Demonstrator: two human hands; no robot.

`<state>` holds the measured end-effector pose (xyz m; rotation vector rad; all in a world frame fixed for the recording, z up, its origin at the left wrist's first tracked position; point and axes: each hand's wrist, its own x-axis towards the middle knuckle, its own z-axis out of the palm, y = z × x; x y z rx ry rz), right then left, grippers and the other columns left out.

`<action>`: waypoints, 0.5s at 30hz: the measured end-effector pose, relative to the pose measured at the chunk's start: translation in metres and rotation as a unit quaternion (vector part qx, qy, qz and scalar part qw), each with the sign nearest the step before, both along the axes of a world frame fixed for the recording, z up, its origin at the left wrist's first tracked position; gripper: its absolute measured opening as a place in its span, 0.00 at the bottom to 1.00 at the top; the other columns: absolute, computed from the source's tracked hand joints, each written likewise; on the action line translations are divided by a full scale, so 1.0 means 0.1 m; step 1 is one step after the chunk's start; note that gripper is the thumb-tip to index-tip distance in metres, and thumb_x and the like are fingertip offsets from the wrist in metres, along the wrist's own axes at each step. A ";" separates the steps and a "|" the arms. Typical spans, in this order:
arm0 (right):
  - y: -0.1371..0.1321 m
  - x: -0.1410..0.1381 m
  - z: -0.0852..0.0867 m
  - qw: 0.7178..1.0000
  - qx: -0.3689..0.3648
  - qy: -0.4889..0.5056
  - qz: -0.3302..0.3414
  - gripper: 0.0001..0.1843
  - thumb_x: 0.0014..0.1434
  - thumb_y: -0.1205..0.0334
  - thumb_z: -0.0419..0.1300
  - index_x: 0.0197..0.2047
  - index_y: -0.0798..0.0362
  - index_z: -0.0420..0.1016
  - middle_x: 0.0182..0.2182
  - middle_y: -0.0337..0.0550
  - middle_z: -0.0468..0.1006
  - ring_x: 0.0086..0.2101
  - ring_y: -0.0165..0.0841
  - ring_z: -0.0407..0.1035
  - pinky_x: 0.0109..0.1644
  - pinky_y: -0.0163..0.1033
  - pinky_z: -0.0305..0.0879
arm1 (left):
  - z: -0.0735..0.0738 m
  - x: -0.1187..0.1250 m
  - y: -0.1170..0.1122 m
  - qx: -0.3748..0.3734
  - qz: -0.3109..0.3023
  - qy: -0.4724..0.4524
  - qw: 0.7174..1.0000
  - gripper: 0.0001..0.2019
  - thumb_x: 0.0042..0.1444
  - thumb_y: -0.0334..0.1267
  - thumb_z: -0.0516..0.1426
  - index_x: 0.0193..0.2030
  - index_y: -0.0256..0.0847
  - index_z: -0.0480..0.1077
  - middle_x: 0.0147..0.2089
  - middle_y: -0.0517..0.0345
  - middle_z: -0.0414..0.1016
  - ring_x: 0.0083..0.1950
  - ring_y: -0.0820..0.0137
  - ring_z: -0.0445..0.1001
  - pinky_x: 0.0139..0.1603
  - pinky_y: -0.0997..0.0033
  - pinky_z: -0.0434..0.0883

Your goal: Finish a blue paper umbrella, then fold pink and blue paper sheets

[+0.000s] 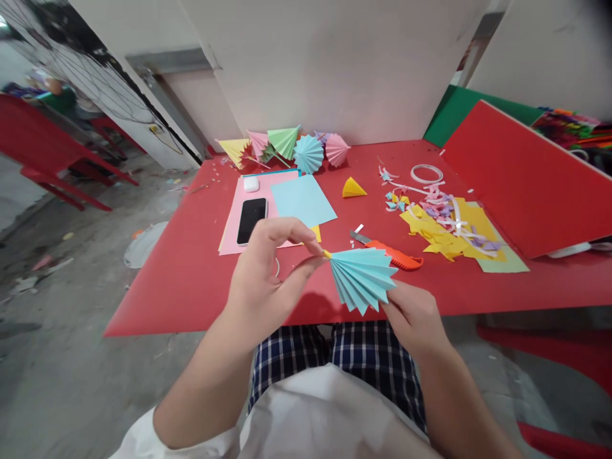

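A pleated light-blue paper umbrella [361,277] is held sideways above the front part of the red table [167,299]. Thumb and fingertips of my left hand [275,274] pinch its narrow tip, where a small bit of yellow shows. My right hand [411,312] is closed at the wide end, behind and below the folds; its fingertips are partly hidden, as is any stick inside. Just beyond the umbrella lies an orange utility knife [404,259] with its blade out. A folded yellow paper cone [354,188] rests farther back.
Finished paper umbrellas [308,153] line the wall. A phone [252,220], a white earbud case [251,184] and a blue sheet [303,203] lie on pink paper at left. Yellow paper scraps [437,233] and a tape ring [427,173] are at right, before a leaning red board [530,178].
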<state>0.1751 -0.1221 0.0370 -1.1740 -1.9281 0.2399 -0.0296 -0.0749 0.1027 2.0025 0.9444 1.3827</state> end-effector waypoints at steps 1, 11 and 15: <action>0.00 0.00 0.00 1.000 -0.002 -0.001 0.001 0.13 0.56 0.74 0.49 0.23 0.52 0.57 0.17 0.31 0.58 0.18 0.23 0.53 0.23 0.29 0.50 | 0.01 -0.01 0.01 -0.006 -0.005 0.006 1.000 0.14 0.52 0.28 0.59 0.42 0.49 0.63 0.35 0.62 0.69 0.39 0.68 0.71 0.42 0.63 0.69; 0.00 0.04 -0.02 0.997 -0.071 -0.007 0.026 0.13 0.55 0.75 0.49 0.23 0.52 0.57 0.18 0.31 0.60 0.19 0.23 0.53 0.23 0.29 0.50 | 0.16 -0.10 0.12 -0.014 -0.087 0.097 0.991 0.11 0.54 0.24 0.54 0.38 0.46 0.63 0.37 0.60 0.69 0.38 0.71 0.71 0.39 0.68 0.69; 0.00 0.04 -0.03 0.996 -0.081 0.007 0.032 0.13 0.56 0.75 0.49 0.24 0.52 0.60 0.18 0.31 0.62 0.19 0.23 0.55 0.23 0.29 0.51 | 0.14 -0.14 0.14 -0.048 -0.135 0.067 0.987 0.11 0.55 0.24 0.53 0.39 0.45 0.64 0.36 0.61 0.68 0.36 0.72 0.70 0.39 0.68 0.69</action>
